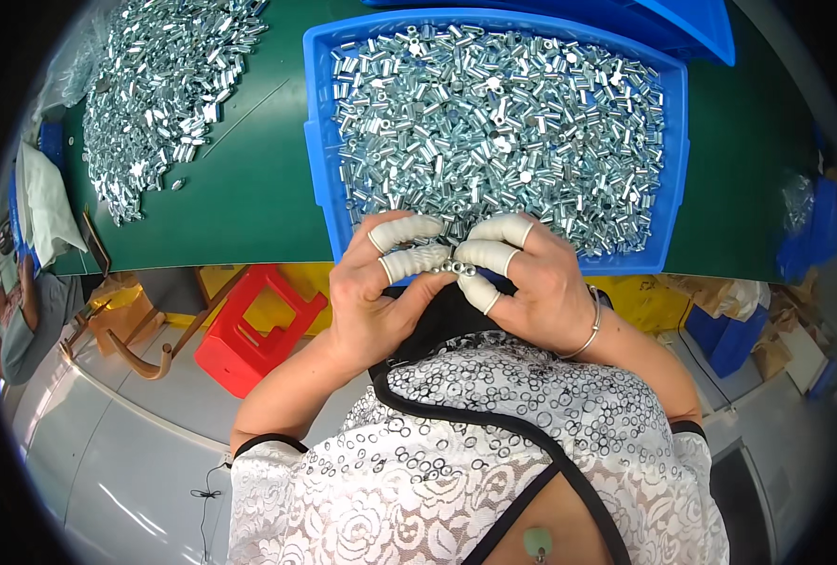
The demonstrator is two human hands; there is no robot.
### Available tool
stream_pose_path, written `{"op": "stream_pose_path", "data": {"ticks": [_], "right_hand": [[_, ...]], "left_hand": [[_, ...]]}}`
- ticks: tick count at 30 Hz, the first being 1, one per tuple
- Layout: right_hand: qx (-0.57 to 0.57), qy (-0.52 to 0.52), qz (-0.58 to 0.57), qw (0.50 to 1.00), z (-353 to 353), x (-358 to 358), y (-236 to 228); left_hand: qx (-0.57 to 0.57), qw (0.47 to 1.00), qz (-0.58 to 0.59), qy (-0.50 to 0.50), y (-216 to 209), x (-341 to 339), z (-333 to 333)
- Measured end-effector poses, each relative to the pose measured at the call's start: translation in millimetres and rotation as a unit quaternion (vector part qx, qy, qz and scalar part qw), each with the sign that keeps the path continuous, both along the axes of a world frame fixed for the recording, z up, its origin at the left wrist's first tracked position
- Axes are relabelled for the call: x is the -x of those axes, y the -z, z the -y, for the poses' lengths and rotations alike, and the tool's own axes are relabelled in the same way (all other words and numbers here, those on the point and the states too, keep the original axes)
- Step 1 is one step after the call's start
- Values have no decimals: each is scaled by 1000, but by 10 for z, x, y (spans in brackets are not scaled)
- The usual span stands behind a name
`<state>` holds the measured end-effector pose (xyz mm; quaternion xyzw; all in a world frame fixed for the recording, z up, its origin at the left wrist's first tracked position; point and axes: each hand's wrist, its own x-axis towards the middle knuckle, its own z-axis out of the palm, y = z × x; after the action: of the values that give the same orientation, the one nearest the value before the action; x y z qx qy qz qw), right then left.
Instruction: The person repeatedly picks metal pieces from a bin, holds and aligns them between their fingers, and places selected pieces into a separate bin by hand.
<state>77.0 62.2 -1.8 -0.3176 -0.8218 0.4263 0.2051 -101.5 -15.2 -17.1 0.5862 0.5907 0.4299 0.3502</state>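
Observation:
Both hands meet at the near rim of a blue plastic bin (674, 160) that holds a great many small shiny metal sleeves (494, 132). My left hand (373, 282) and my right hand (536, 273) wear white finger cots on several fingers. Between the fingertips, a short row of small metal sleeves (458, 268) shows its round open ends toward me. Fingers of both hands are closed on this row. How many sleeves lie behind the fingers is hidden.
A heap of similar metal pieces (159, 94) lies on the green table (258, 207) at the left, beside a thin rod (249, 115). Behind the bin is another blue container (691, 24). A red stool (249, 334) stands below the table's front edge.

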Motion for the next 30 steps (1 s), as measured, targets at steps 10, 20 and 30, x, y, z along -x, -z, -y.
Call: {"op": "stream_pose_path", "data": {"ticks": [10,20,30], "right_hand": [[9,19,61,998,45,-153,-103],[84,102,60,989,-255,-928,-65],[128,130,21,983,-534,-1606,93]], "left_hand": [[344,841,417,-27,-53,-181,73],[352,790,498,-61,-265,-448,-855],[60,985,-84,-141,-246,-506,-2853]]}}
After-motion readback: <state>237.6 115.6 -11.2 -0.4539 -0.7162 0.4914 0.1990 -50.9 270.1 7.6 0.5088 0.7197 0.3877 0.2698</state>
